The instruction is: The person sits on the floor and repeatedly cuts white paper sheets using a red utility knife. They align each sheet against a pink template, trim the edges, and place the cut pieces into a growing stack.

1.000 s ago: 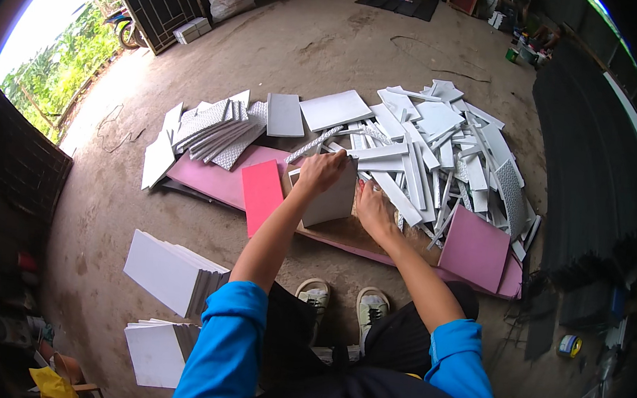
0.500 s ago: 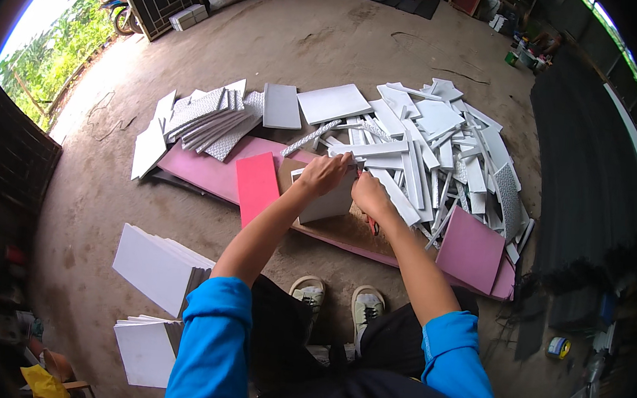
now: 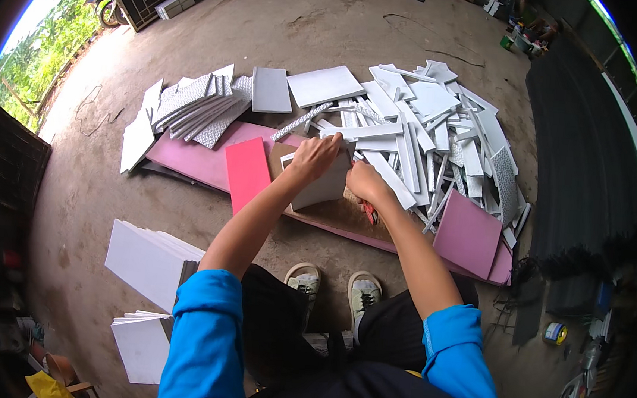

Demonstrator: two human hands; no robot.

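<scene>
A white board [image 3: 321,190] is propped up on its edge on a brown sheet [image 3: 332,218], which lies over a long pink board [image 3: 205,162]. My left hand [image 3: 317,157] is closed on the top edge of the white board. Beside its right end, my right hand [image 3: 367,182] is wrapped round a red-handled tool [image 3: 369,212]. The handle sticks out below my fist; its working end is hidden, so its exact kind cannot be told. A bright pink-red panel [image 3: 247,173] lies just left of the white board.
White offcuts [image 3: 412,146] are heaped beyond my hands. Textured white strips [image 3: 195,103] pile up at far left. A pink panel [image 3: 469,235] lies at right. Two stacks of white boards, one larger [image 3: 149,260] and one smaller [image 3: 140,350], stand at near left. Dark sheeting [image 3: 572,159] covers the right side.
The whole scene has shifted slightly up and left in the view. Both hands keep their holds on the white board and the red-handled tool, with little visible movement against the board.
</scene>
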